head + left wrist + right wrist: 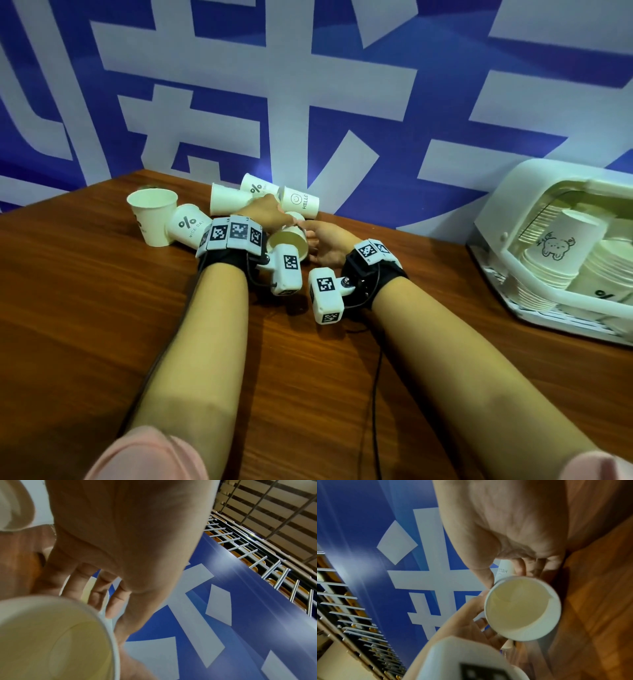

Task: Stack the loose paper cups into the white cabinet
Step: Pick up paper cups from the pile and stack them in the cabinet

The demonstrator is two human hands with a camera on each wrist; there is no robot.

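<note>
While both hands, left hand point(265, 212) and right hand point(325, 241), grip one paper cup point(287, 241) near the surface's point(85, 291) far edge: nest squarely into another, avoid crushing rim.

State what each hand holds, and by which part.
Both hands, left hand and right hand, meet on one paper cup lying mouth toward the camera; fingers grip its side wall near the rim.

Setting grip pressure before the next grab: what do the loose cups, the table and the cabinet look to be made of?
Loose cups: thin matte white paper, by their rolled rims and printed logos. Table: reddish-brown wood or wood-look laminate, with visible grain and a slight sheen. Cabinet: smooth white moulded plastic by its look, with rounded corners; its front cover appears translucent.
</note>
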